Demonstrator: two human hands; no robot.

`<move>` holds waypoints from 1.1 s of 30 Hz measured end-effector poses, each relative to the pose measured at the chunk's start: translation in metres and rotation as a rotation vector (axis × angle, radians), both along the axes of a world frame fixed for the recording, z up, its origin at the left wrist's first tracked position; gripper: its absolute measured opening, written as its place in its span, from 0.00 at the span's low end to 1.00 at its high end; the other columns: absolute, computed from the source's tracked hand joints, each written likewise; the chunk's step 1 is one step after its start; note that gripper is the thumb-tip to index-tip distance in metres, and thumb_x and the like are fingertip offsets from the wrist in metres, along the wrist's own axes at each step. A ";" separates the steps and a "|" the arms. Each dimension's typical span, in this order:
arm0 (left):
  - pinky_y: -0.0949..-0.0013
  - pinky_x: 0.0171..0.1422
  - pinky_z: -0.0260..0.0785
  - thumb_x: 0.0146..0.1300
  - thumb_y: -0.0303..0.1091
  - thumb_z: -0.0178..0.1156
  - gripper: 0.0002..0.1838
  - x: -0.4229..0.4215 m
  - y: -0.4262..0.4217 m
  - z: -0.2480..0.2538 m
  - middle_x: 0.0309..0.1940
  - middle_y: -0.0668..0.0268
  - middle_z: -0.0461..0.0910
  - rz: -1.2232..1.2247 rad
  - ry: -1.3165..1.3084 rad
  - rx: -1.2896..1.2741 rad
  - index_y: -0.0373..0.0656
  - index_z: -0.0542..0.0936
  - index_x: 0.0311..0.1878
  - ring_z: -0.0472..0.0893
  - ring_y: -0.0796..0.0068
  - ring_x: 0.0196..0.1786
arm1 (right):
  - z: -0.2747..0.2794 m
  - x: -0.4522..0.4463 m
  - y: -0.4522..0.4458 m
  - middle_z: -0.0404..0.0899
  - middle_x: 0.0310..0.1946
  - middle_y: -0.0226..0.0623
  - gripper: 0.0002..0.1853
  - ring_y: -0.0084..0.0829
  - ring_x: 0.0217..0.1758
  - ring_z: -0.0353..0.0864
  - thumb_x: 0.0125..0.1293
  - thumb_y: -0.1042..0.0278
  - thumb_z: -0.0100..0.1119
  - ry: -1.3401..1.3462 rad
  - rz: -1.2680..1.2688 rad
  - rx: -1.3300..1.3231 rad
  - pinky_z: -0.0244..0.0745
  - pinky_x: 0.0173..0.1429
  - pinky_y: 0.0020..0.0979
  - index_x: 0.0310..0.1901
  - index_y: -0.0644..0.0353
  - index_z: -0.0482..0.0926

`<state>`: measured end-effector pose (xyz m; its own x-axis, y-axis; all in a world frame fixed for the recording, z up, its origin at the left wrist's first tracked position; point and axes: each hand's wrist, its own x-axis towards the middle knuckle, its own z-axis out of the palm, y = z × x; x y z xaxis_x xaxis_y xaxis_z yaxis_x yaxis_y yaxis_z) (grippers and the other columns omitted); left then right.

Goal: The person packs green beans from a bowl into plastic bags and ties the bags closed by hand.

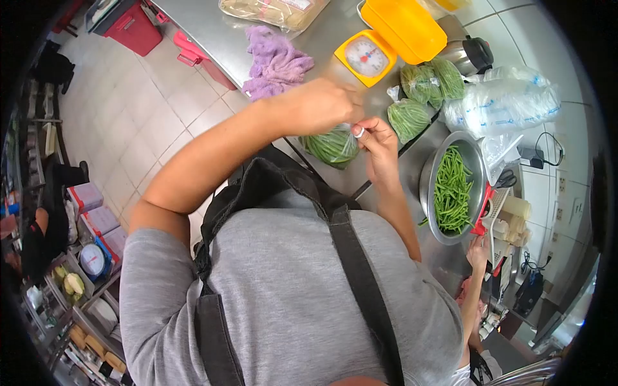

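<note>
A clear plastic bag of green beans (331, 148) sits on the metal counter in front of my body. My right hand (378, 147) pinches at the gathered top of this bag, and a white band or wrap shows on one finger. Just above the bag, my left hand (328, 103) is closed with its fingers curled toward my right fingers. It is smeared by motion, and what it grips is hidden. More tied bags of green beans (409, 120) lie beyond my right hand. Loose green beans (452, 190) fill a metal bowl (426, 177) on the right.
A yellow kitchen scale (365, 58) stands beside a yellow tub (405, 29). A purple cloth (273, 61) lies near the counter's left edge. Clear plastic bags (502, 106) are at the back right. Another person's hand (477, 252) is near the bowl. Red bins (132, 31) stand on the floor.
</note>
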<state>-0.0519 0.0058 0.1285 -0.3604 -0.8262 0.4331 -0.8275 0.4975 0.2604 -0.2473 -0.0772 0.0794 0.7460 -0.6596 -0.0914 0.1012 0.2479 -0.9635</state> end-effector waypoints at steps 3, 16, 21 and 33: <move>0.64 0.44 0.75 0.48 0.27 0.59 0.07 -0.010 0.002 -0.006 0.33 0.64 0.76 -0.001 0.016 -0.059 0.40 0.78 0.32 0.78 0.62 0.42 | -0.019 -0.006 0.004 0.78 0.29 0.22 0.04 0.15 0.26 0.69 0.64 0.73 0.64 -0.016 -0.044 0.329 0.61 0.32 0.17 0.40 0.56 0.81; 0.66 0.45 0.73 0.48 0.30 0.62 0.07 -0.042 -0.010 -0.041 0.33 0.66 0.75 0.128 0.164 -0.240 0.42 0.78 0.32 0.76 0.67 0.42 | -0.027 -0.002 0.006 0.75 0.31 0.24 0.08 0.15 0.27 0.68 0.74 0.69 0.48 -0.035 -0.163 0.233 0.60 0.30 0.20 0.50 0.58 0.74; 0.60 0.51 0.67 0.46 0.29 0.67 0.07 -0.061 -0.009 -0.058 0.37 0.65 0.77 0.420 0.540 -0.120 0.43 0.81 0.31 0.75 0.62 0.44 | -0.020 0.012 0.021 0.75 0.31 0.23 0.10 0.15 0.29 0.70 0.76 0.67 0.48 -0.033 -0.364 0.424 0.63 0.31 0.21 0.53 0.58 0.72; 0.60 0.42 0.68 0.46 0.30 0.66 0.04 -0.052 -0.015 -0.069 0.28 0.65 0.80 0.484 0.876 0.185 0.44 0.81 0.24 0.77 0.60 0.39 | -0.024 -0.004 0.016 0.78 0.32 0.28 0.07 0.19 0.31 0.72 0.71 0.67 0.55 -0.017 -0.226 0.267 0.66 0.38 0.22 0.44 0.61 0.78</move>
